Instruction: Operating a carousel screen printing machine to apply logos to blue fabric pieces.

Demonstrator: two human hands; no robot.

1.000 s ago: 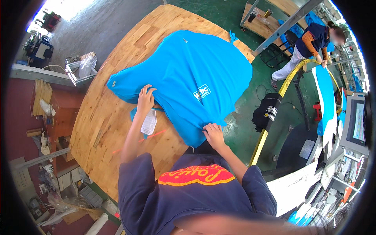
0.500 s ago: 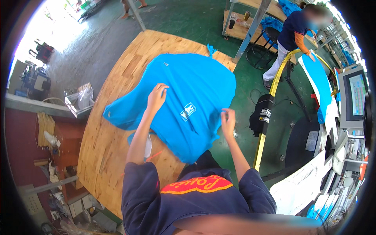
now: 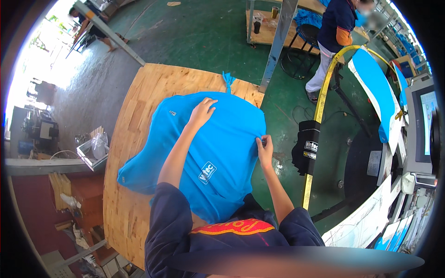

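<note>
Bright blue cotton t-shirt (image 3: pixel 218 153) spread on wood

It lies flat and slightly rumpled, small white chest label facing up, one edge hanging over the near side of the table.

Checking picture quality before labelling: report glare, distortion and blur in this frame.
Head view: daylight glare washes out the upper left; fisheye bends the wooden table edge; a smeared band blurs the bottom; the blue shirt and both hands, left hand, right hand, are sharp.

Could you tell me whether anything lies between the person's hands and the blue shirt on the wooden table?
Nothing visible does. The left hand lies flat on the blue shirt near its far edge, and the right hand pinches the shirt's right edge. Both touch the cloth directly, which is spread over the wooden table.
</note>
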